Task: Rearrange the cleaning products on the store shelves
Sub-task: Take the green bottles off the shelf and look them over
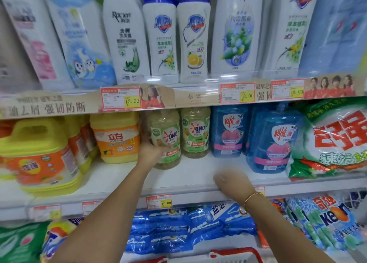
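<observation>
My left hand (152,150) grips a clear greenish OMO bottle (166,131) on the middle shelf, thumb across its label. A second OMO bottle (195,131) stands just to its right, further back. My right hand (231,181) is blurred, hovering over the front edge of the middle shelf (119,185) to the right of the bottles, and holds nothing. A gold bead bracelet sits on that wrist. Its fingers are hidden behind the back of the hand.
Yellow-orange detergent jugs (117,137) stand left of the OMO bottles; blue dish-soap jugs (274,141) and a green-white powder bag (335,139) stand right. White shampoo bottles (160,34) fill the upper shelf. Blue bags (178,229) lie below, with a red basket handle (238,252) at the bottom.
</observation>
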The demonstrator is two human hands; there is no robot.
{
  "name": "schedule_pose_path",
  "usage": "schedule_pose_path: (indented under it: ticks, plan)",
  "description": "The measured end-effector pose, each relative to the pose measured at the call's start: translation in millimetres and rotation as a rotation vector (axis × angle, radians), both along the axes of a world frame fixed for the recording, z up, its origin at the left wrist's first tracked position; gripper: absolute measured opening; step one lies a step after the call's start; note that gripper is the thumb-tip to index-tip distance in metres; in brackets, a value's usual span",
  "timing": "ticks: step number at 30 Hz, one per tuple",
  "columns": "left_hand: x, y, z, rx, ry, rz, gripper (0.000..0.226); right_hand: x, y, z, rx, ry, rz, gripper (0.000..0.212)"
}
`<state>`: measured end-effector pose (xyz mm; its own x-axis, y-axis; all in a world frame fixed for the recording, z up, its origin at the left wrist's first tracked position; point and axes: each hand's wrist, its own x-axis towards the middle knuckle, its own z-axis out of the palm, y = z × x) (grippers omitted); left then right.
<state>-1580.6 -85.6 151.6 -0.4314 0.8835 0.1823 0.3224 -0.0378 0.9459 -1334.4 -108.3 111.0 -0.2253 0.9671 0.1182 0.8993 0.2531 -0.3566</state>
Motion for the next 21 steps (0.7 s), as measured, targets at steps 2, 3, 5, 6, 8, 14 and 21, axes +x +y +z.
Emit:
schedule_pose_path:
  ticks: [2, 3, 5, 6, 8, 14, 21]
  plan:
    - [-0.3, -14.9, 1.4, -0.011, 0.007, 0.005, 0.073, 2.1, -13.4, 5.5, -0.018, 0.042, 0.014, 0.027]
    - [-1.6, -22.0, 1.4, -0.021, 0.015, -0.005, 0.072, 3.4, -20.0, 7.4, 0.002, 0.061, 0.019, 0.025]
    - [-3.5, -37.3, 1.6, -0.009, 0.029, -0.041, 0.068, 5.1, -35.6, 13.3, 0.047, 0.126, 0.042, 0.022]
    - [-4.3, -44.6, 2.0, -0.012, 0.031, -0.051, 0.064, 5.7, -43.4, 16.1, 0.062, 0.158, 0.065, 0.02]
    - [-7.1, -55.6, 3.1, -0.028, -0.012, -0.068, 0.051, 6.8, -57.8, 21.6, 0.077, 0.191, 0.109, 0.02]
    - [-3.9, -80.4, 16.7, 0.011, -0.262, -0.098, 0.054, 9.6, -90.4, 30.5, 0.088, 0.302, 0.136, 0.021]
    - [19.6, -133.9, 19.8, -0.123, -0.373, -0.374, 0.06, 1.1, -113.0, 41.8, -0.054, 0.613, 0.124, 0.057]
